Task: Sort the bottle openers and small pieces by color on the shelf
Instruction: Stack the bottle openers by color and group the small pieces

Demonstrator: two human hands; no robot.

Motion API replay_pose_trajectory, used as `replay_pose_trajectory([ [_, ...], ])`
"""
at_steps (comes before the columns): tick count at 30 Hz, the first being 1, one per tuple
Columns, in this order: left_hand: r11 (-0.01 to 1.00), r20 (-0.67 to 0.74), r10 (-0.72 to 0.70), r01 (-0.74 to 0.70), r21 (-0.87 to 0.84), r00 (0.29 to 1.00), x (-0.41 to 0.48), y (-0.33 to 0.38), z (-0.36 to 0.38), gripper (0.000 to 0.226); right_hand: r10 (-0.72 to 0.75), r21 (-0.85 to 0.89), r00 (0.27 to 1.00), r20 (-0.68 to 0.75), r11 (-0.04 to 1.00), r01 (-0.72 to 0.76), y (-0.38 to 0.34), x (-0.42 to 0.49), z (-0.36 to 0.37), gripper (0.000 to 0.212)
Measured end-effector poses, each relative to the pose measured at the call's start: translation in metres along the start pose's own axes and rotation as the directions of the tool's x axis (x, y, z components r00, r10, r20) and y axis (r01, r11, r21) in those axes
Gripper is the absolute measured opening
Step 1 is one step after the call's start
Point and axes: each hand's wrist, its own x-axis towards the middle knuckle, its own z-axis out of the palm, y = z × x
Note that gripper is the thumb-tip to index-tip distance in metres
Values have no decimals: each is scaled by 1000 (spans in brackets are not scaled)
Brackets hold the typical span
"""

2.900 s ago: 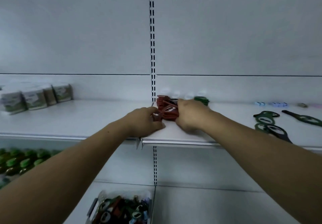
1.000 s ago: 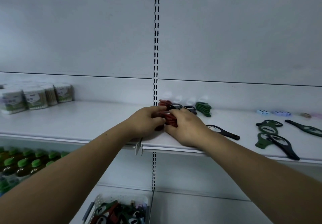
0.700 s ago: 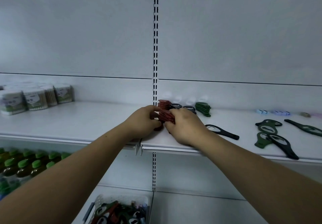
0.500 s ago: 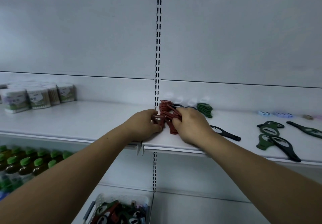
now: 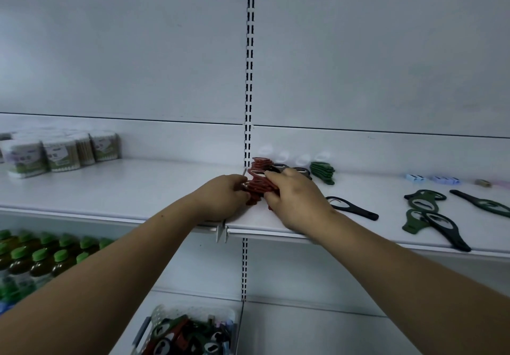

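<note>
While the shelf (image 5: 138, 189) is carrying the sorted piles, the left hand (image 5: 220, 197) and right hand (image 5: 298, 202) are curling their fingers round the red bottle openers (image 5: 258, 186) from either side, just right of the slotted upright (image 5: 249, 78). Flat, stiff and light, these are probably sliding easily on one another, so squeezing the stack's long edges together is looking safest.

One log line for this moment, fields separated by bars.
left hand grips red openers | right hand grips same pile | green openers stacked at back
</note>
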Motion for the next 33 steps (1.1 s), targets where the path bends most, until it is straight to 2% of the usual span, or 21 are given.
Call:
replay_pose_trajectory([
  [6, 990, -64, -72, 63, -130, 995, 1, -5, -2, 44, 33, -9, 994, 107, 999, -32, -10, 6, 4, 34],
  [8, 988, -93, -87, 73, -137, 992, 2, -7, -1, 43, 42, -25, 991, 127, 999, -39, -12, 8, 6, 35],
  [11, 993, -117, -44, 31, -110, 992, 3, -7, 1, 34, 48, -63, 989, 143, 997, -40, -13, 9, 8, 40],
  [15, 994, -110, -1, -12, -111, 994, 2, -6, 1, 41, 42, -94, 983, 179, 995, -25, -12, 9, 8, 50],
  [18, 995, -45, 30, -34, -97, 999, 0, -5, 0, 42, 47, -55, 981, 186, 998, -38, -10, 7, 5, 52],
  [22, 991, 29, 31, -26, -134, 999, -1, -3, -2, 40, 59, 55, 985, 162, 996, -69, -7, 0, 0, 43],
  [25, 987, 62, 72, -62, -148, 995, -2, -3, -2, 36, 21, 83, 986, 168, 996, -35, -2, 3, 4, 44],
  [27, 990, 48, 79, -72, -121, 996, -1, -5, -1, 38, -12, 105, 984, 178, 994, -7, 2, 5, 6, 49],
  [30, 990, 5, 68, -67, -121, 998, 3, -8, 1, 36, 18, 126, 977, 213, 991, -46, 10, 6, 4, 55],
  [33, 996, -19, 51, -52, -71, 999, 8, -10, 4, 36, 13, 116, 972, 234, 992, -41, 16, 6, 5, 52],
])
